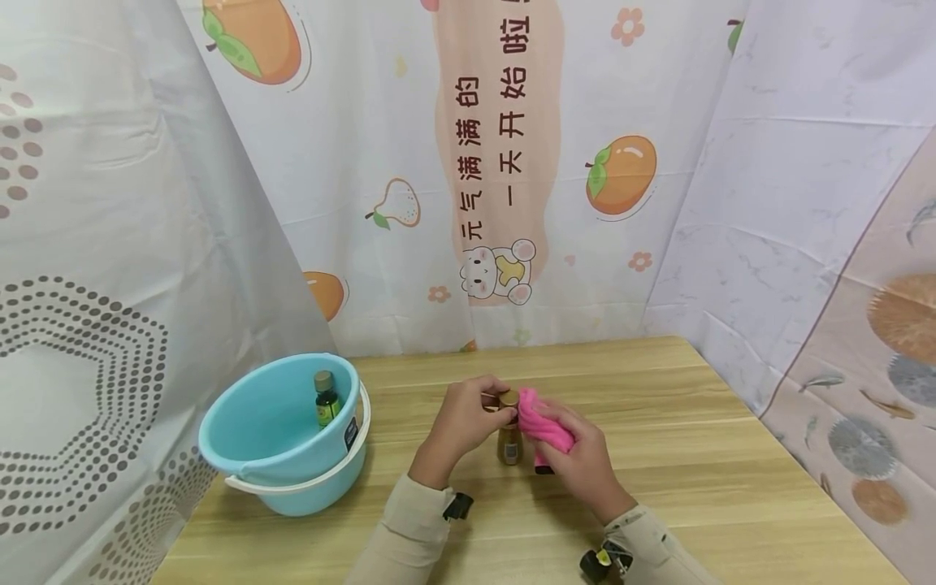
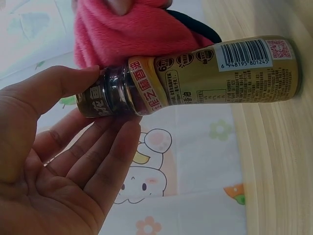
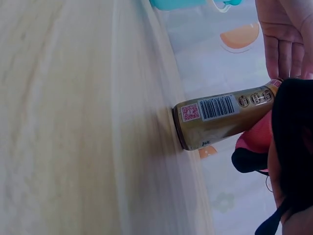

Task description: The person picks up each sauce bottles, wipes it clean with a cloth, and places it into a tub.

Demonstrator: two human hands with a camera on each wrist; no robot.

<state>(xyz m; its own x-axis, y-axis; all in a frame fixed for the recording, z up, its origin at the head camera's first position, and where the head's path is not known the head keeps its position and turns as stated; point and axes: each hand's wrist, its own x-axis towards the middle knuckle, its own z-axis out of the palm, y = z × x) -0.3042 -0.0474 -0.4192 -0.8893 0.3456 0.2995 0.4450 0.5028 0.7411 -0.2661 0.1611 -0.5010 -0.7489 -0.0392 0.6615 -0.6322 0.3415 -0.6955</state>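
Note:
A gold-labelled sesame oil bottle [image 1: 509, 448] stands upright on the wooden table, its barcode and red code visible in the left wrist view [image 2: 244, 58]. My left hand [image 1: 468, 416] pinches its cap and neck between thumb and fingers, the remaining fingers spread behind it. Bunched in my right hand [image 1: 585, 459] is a pink cloth [image 1: 544, 424] with a dark edge, pressed against the bottle's upper side. From the right wrist, the bottle's lower part [image 3: 215, 120] shows, while the cloth's dark side covers much of that hand.
A light blue bucket [image 1: 314, 487] with a white handle sits at the table's left. Inside it leans a small dark bottle [image 1: 326, 404] with a green-yellow label. Printed curtains [image 1: 351, 162] hang behind and on both sides of the table [image 1: 658, 487].

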